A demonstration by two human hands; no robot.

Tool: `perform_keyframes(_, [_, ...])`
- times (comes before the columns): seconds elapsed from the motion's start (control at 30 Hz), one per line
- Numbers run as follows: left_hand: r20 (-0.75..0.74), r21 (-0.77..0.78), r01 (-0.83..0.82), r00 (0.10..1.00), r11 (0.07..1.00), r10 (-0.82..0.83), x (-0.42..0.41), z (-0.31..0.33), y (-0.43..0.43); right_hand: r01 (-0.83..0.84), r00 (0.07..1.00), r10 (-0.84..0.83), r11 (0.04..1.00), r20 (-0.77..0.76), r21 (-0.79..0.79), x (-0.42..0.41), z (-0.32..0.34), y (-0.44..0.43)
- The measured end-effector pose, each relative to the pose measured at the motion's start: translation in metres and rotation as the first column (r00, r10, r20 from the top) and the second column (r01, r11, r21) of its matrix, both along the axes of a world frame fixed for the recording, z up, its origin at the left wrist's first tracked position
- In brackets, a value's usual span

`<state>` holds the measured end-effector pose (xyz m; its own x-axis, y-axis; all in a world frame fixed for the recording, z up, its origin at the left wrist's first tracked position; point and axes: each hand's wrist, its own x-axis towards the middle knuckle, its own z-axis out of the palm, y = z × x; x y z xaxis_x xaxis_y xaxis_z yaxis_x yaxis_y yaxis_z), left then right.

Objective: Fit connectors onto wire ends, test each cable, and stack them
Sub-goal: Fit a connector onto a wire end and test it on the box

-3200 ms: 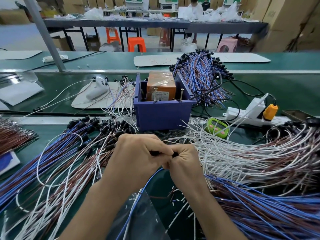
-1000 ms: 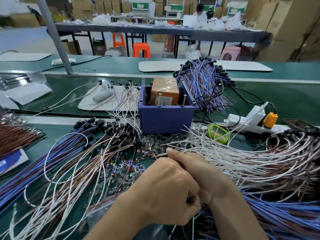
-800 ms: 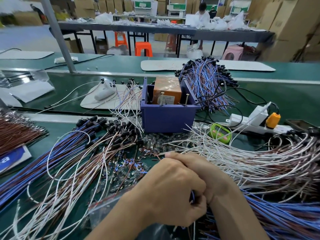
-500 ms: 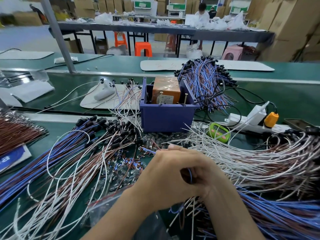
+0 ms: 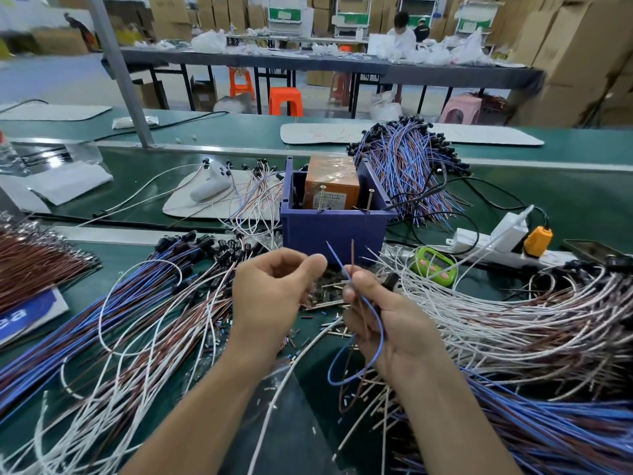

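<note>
My right hand [image 5: 390,323] pinches a blue wire [image 5: 379,329] and a brown wire [image 5: 353,255] between thumb and fingers. Their bare ends point up in front of the blue box [image 5: 335,233]. A small black connector [image 5: 391,279] sticks out behind that hand's fingers. My left hand [image 5: 274,296] is just left of the wire ends, apart from them, fingers curled and thumb against forefinger. Nothing shows between them. Loose small connectors and terminals [image 5: 325,296] lie on the green table under both hands.
Cables with black connectors [image 5: 144,296] fan out on the left, and white and brown wires [image 5: 513,320] on the right. Blue and brown wires [image 5: 555,426] lie at the lower right. A green timer [image 5: 433,269] and power strip [image 5: 479,241] sit right of the box. Another bundle [image 5: 407,166] lies behind it.
My hands were pressed together over the wire. Now they have come apart: the right hand holds the blue and brown wires with their ends up, and the left hand has drawn back to the left.
</note>
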<state>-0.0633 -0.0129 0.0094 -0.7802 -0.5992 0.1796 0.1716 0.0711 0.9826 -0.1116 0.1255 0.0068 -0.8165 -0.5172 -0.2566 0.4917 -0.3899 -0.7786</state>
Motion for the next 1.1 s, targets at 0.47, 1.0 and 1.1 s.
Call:
perform_keyframes(0.47, [0.012,0.413,0.254,0.959,0.875,-0.283,-0.005,-0.007,0.007,0.298,0.910,-0.215,0.934,-0.355,0.198,0.003,-0.005,-0.014])
perform_keyframes(1.0, [0.090,0.186,-0.117,0.991,0.976,0.102,-0.017,0.009,-0.021,0.449,0.884,-0.411,0.879,-0.224,0.158,-0.023,0.025,-0.003])
perform_keyframes(1.1, [0.050,0.050,-0.203,0.978,0.978,0.201,-0.023,0.012,-0.018,0.498,0.863,-0.454,0.838,-0.224,0.222,-0.037,0.026,-0.007])
